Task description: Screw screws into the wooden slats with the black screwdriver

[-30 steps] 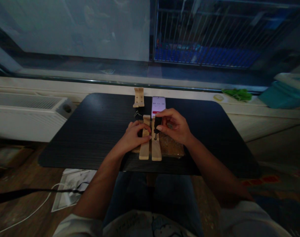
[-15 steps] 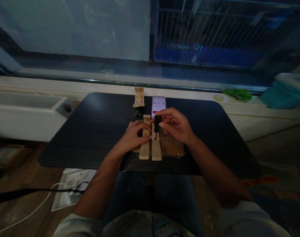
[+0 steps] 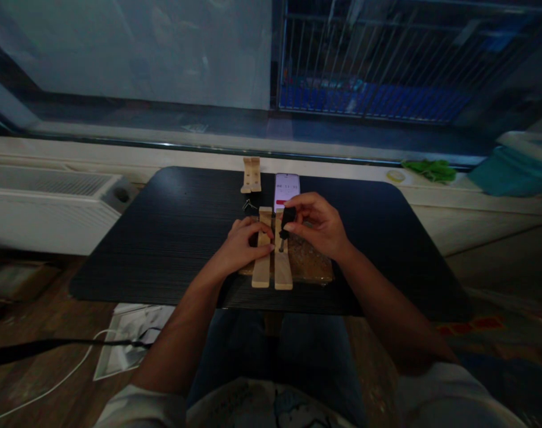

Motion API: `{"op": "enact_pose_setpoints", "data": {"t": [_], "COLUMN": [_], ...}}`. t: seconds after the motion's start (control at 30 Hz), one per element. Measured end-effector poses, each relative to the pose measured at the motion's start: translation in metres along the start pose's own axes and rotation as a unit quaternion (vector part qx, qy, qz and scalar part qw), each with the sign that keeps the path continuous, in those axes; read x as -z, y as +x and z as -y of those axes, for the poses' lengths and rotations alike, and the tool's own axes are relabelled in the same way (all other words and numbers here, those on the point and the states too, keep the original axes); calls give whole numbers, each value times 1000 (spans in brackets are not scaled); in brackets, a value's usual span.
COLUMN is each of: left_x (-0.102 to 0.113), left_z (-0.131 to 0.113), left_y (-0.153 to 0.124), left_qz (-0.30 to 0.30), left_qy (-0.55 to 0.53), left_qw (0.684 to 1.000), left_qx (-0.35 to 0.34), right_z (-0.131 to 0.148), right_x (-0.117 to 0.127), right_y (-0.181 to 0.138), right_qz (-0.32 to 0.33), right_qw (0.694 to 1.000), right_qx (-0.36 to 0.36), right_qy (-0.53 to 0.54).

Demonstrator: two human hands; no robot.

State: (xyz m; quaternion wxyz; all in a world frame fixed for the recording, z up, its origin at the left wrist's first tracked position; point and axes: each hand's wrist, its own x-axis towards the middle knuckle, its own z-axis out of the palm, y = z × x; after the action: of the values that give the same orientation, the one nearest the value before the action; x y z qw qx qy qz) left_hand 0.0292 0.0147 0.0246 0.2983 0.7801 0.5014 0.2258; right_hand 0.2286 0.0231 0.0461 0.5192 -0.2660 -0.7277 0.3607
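My right hand (image 3: 318,224) grips the black handle of a short screwdriver (image 3: 288,221) between thumb and fingers. The tool's shaft points down onto the right wooden piece (image 3: 283,274), near its middle. Beside it lies the left wooden piece (image 3: 262,274), nearly parallel. Across that left piece, my left hand (image 3: 246,242) is closed, thumb and fingers at its sides, with the thumb tip near the right piece. Both pieces rest on a brown, plastic-wrapped slab (image 3: 313,267). The screw, if any, under the tip is too small to make out.
Behind the hands, a phone (image 3: 287,187) with a timer lies on the black table (image 3: 181,238). Small metal hardware (image 3: 249,205) sits left of it, near two more wooden pieces (image 3: 251,175) at the back edge. A radiator (image 3: 52,208) stands at left; a teal container (image 3: 511,169) is on the sill.
The screwdriver handle has tilted slightly to the right, and my right fingers have shifted around it. My left hand and the wooden pieces stay in place.
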Motion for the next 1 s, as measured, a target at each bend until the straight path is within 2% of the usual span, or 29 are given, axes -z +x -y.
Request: {"op": "enact_pose_setpoints", "data": {"t": [0.13,0.4,0.57,0.8,0.9,1.0], "left_x": [0,-1,0,-3,-3,-3], "left_z": [0,1,0,4,5,4], "left_y": [0,1,0,1,1,1], "left_qz": [2,0,1,-5,-6,-3], "left_qy": [2,4,6,8,5,-1], "left_qw": [1000,1000,1000,1000,1000,1000], "left_qx": [1,-3,-3,-6,-7,-4], "right_z": [3,1,4,5,5,4], "right_x": [0,0,3,4,4,3], "right_y": [0,0,0,-2,-2,-2], "right_qz": [0,1,53,125,103,63], "right_qw": [999,999,997,987,990,996], "right_qx": [-13,29,46,-28,-48,-28], "right_qy": [-30,-32,-25,102,82,53]}}
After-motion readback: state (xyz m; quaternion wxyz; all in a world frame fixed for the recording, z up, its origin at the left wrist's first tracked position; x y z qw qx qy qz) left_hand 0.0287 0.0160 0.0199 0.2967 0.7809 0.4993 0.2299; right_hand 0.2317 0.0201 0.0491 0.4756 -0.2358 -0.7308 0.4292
